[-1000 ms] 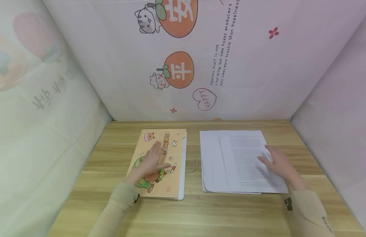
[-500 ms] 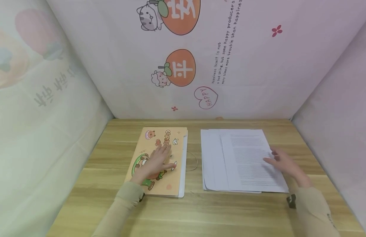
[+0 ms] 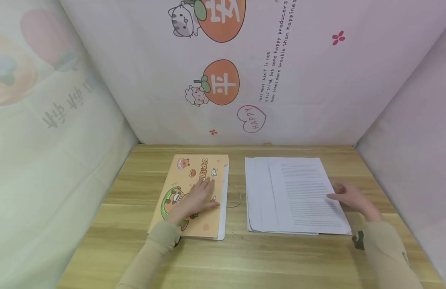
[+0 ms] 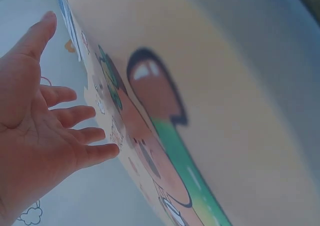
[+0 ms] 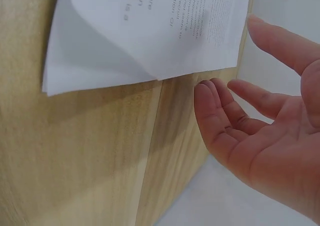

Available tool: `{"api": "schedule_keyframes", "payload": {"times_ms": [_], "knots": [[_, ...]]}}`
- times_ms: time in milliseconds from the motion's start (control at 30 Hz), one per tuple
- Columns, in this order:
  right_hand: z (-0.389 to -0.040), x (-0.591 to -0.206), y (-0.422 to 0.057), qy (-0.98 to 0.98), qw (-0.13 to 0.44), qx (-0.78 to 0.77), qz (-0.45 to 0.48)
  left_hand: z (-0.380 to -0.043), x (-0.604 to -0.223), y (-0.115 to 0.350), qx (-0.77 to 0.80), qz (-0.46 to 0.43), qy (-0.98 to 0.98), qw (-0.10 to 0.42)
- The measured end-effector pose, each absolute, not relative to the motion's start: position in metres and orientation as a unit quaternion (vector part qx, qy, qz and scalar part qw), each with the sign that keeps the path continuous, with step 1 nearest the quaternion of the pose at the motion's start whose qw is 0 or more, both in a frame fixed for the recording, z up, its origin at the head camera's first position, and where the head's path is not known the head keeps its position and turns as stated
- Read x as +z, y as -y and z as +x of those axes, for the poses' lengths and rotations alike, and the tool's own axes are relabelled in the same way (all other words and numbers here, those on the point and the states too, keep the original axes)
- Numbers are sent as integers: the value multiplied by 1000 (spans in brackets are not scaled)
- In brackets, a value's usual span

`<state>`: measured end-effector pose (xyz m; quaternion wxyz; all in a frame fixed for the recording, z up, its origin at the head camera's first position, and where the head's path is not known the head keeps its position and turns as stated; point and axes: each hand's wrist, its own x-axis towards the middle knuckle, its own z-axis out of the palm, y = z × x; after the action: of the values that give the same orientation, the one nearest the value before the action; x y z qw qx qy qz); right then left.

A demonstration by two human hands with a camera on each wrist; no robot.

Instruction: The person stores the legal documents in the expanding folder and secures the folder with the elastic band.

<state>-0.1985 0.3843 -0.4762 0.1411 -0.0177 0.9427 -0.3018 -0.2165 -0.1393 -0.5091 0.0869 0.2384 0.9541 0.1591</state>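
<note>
On the left of the table lies an orange folder (image 3: 204,224) with cartoon capybara prints. My left hand (image 3: 194,200) is spread over it, fingers extended; in the left wrist view, the left hand (image 4: 50,116) has its fingertips close to the folder's cover (image 4: 240,126). Whether they touch it I cannot tell. To the right lies a stack of printed paper sheets (image 3: 298,192). Beside its right edge is my right hand (image 3: 354,198), thumb over the margin. In the right wrist view, the right hand (image 5: 265,116) has loosely bent fingers, apart from the sheets (image 5: 115,61), holding nothing.
A thin elastic cord (image 3: 240,196) loops out from the folder's right side onto the wooden table (image 3: 266,265). White printed cloth (image 3: 298,120) walls stand at the back and on both sides.
My right hand has shifted right, off the printed sheet to beside its edge, its fingers bending more. The left hand has slid slightly right over the folder. The view has shifted a little.
</note>
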Motion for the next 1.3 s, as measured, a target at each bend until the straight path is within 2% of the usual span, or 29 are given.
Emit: {"api": "schedule_keyframes", "payload": {"times_ms": [300, 1067, 1300], "knots": [[-202, -479, -387, -931, 179, -319, -4, -216, -510, 134, 146, 254, -952, 91], [-207, -481, -377, -932, 184, -306, 61, -214, -515, 126, 172, 234, -949, 126], [-209, -486, -377, -928, 182, -315, 75, -213, -513, 123, 170, 238, -948, 122]]}}
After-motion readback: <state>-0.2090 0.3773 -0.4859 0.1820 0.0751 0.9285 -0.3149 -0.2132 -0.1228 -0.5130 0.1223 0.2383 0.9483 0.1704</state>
